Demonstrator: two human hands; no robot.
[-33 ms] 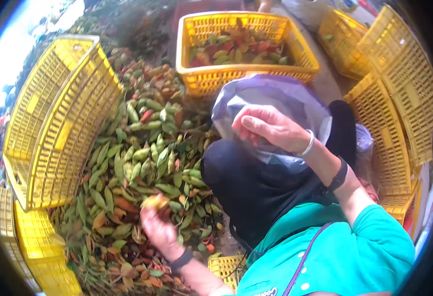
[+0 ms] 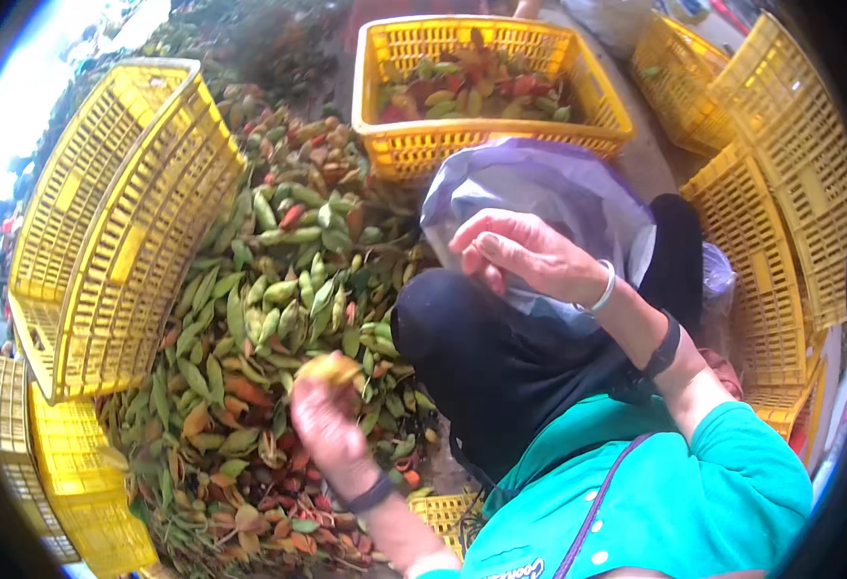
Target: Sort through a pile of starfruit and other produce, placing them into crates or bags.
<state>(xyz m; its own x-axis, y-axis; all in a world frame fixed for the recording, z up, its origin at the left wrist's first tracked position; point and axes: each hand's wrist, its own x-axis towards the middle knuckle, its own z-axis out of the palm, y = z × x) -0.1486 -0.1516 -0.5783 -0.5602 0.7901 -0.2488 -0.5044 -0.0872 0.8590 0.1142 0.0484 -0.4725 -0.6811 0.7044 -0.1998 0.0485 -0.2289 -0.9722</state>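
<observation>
A blurred yellowish piece (image 2: 335, 369) is pinched at the fingertips of the left hand (image 2: 327, 425), above the heap of green pods (image 2: 279, 299). The pale bag (image 2: 578, 179) is spread wide, presumably for easy reach; above it, the right hand (image 2: 530, 256) is loosely curled, any contents hidden.

A person wears a green shirt (image 2: 674, 492) with some writing (image 2: 525, 570) on the front. The letters are white with dark edges, and they look round and fat. They sit right at the bottom of the view, where the edge cuts them off, so only part shows. No other words can be read.
</observation>
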